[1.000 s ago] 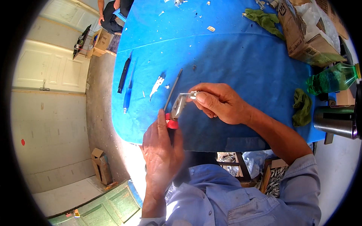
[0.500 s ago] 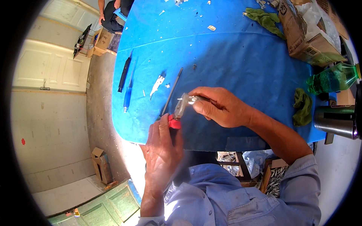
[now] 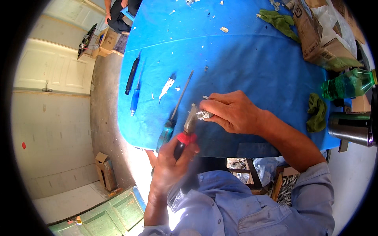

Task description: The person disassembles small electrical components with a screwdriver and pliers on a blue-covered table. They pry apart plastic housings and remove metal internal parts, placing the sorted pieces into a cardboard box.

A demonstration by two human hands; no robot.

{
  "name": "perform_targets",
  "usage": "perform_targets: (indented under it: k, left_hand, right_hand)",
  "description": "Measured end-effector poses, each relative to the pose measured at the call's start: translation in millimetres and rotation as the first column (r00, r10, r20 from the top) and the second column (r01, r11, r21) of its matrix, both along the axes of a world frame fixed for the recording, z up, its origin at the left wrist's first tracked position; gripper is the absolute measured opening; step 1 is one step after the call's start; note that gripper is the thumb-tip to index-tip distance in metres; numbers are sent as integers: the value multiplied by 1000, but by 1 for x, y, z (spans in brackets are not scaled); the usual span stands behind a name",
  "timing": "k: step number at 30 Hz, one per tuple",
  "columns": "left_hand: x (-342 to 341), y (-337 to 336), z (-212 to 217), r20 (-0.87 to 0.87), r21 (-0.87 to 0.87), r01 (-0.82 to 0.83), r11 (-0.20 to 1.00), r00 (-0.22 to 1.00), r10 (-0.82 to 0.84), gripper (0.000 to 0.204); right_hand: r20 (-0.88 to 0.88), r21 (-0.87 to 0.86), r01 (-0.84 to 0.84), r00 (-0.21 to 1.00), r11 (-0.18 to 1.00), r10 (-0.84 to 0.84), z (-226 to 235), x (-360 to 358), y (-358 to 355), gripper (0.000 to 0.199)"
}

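- A blue-covered counter (image 3: 252, 67) fills the upper middle of the view, its near edge curving just in front of the person.
- A cardboard box (image 3: 321, 37) sits at the far right corner, with a green bottle (image 3: 346, 83) lying near it and a metal flask (image 3: 350, 129) at the right edge.
- Green rags lie at the far side (image 3: 281, 21) and beside the right wrist (image 3: 316, 112).
- The right hand (image 3: 232, 112), grip closed, pinches a small silvery part (image 3: 204, 115) just above the counter's near edge.
- The left hand (image 3: 171, 167), grip clamped on the red-and-black handles, holds pliers (image 3: 188, 131) whose tip meets the silvery part.
- A green-handled screwdriver (image 3: 173, 118) lies just left of the pliers; a black pen (image 3: 132, 74) and a blue pen (image 3: 136, 98) lie farther left.
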State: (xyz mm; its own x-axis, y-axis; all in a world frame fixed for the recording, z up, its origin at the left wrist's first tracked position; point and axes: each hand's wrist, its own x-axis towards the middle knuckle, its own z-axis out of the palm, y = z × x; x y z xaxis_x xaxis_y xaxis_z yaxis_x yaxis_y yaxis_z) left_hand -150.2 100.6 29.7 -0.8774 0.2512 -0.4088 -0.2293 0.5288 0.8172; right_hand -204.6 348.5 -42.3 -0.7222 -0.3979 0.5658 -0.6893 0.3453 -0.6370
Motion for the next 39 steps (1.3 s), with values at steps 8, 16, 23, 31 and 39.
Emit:
perform_targets:
  k: [8, 16, 23, 31, 39]
  left_hand:
    - [5, 6, 7, 347, 441, -173, 880, 938, 11, 24]
    - [19, 10, -15, 444, 658, -304, 690, 896, -28, 42]
    - [26, 21, -29, 497, 826, -383, 415, 842, -212, 36]
    - [22, 26, -14, 390, 552, -286, 783, 919, 61, 35]
    - [8, 11, 1, -345, -226, 42, 973, 931, -120, 38]
  right_hand:
    - [-94, -32, 8, 995, 999, -11, -2, 1, 0, 32]
    - [-126, -94, 34, 991, 995, -46, -4, 5, -6, 32]
    - [-112, -150, 70, 990, 986, -87, -3, 7, -6, 33]
    - [36, -145, 78, 997, 986, -73, -2, 9, -9, 25]
    - [87, -122, 114, 991, 986, -104, 0, 6, -5, 25]
